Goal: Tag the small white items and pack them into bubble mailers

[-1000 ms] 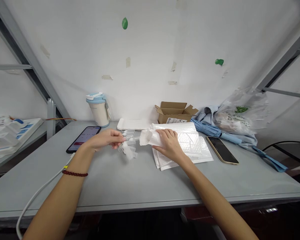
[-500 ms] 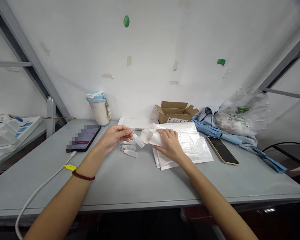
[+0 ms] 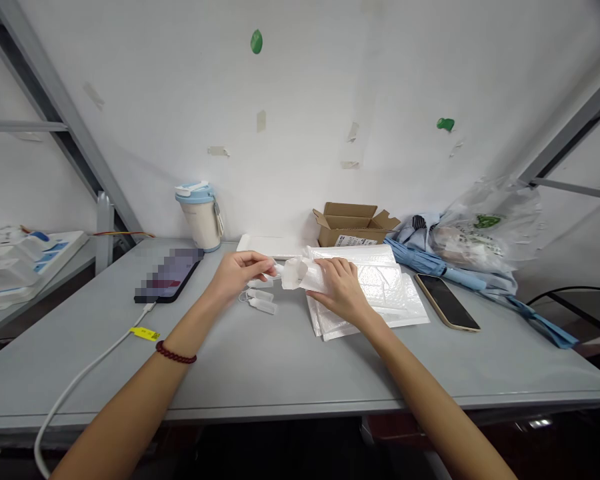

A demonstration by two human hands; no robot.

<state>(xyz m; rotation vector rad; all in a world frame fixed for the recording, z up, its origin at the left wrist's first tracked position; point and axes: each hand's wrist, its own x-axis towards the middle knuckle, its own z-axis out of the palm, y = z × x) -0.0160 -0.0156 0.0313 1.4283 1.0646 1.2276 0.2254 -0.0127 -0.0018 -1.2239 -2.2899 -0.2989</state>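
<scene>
My left hand [image 3: 240, 275] is closed in a pinch on a small translucent plastic bottle [image 3: 278, 269]. Only a little of that bottle shows, right at the open mouth of a small white box [image 3: 295, 272]. Around the box my right hand [image 3: 339, 287] is wrapped, with the open flaps facing left. Several similar small bottles [image 3: 263, 305], with thin loops, lie on the table just below my left fingers. Beneath the right hand and box are white bubble mailers [image 3: 370, 273], stacked unevenly.
Along the wall stand a blue-lidded cup [image 3: 200, 217] and an open cardboard box [image 3: 353, 230]. A phone on a cable [image 3: 170, 277] lies left, another phone [image 3: 447, 301] right. Behind it are a folded blue umbrella [image 3: 430, 260] and a clear plastic bag [image 3: 480, 233].
My left hand has moved slightly right, bringing the bottle from beside the white box to its mouth, where less of it shows. My right hand keeps its grip on the box.
</scene>
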